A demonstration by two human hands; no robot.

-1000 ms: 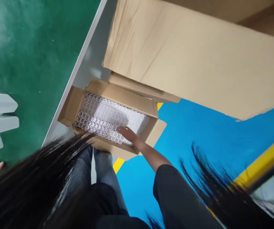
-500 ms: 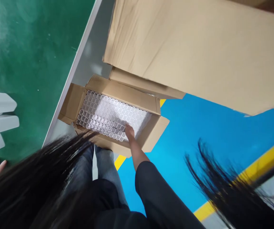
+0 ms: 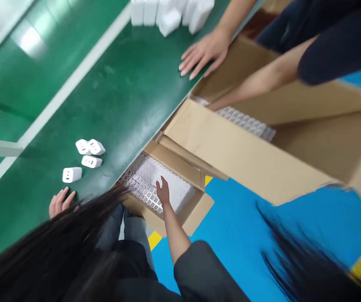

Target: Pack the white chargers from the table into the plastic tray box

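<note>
My right hand (image 3: pixel 163 190) is over a cardboard box (image 3: pixel 180 170), its thumb and fingers apart and nothing visible in them. Rows of small white rectangular pieces (image 3: pixel 144 188) fill one side of this box, and a whitish, cloudy layer (image 3: pixel 180 188) shows on the other. Whether the fingers touch the contents I cannot tell. On the green table (image 3: pixel 111 113) rests my left hand (image 3: pixel 61 202), fingers loosely stretched and partly behind dark hair. Just beyond its fingertips lies a white charger (image 3: pixel 72 174) with dark port slots. Several more white chargers (image 3: pixel 91 161) sit close by.
A co-worker's hand (image 3: pixel 205 52) lies flat on the table's edge; their other arm (image 3: pixel 262 84) reaches into a larger cardboard box (image 3: pixel 246 151) holding rows of whitish pieces. White blocks (image 3: pixel 170 19) are grouped at the far table edge. Blue floor (image 3: pixel 246 235) has yellow stripes.
The view has swung, bringing more of the table, the chargers and the co-worker's arms into sight. My right hand has moved from the end of the rows towards the cloudy layer, fingers now spread.
</note>
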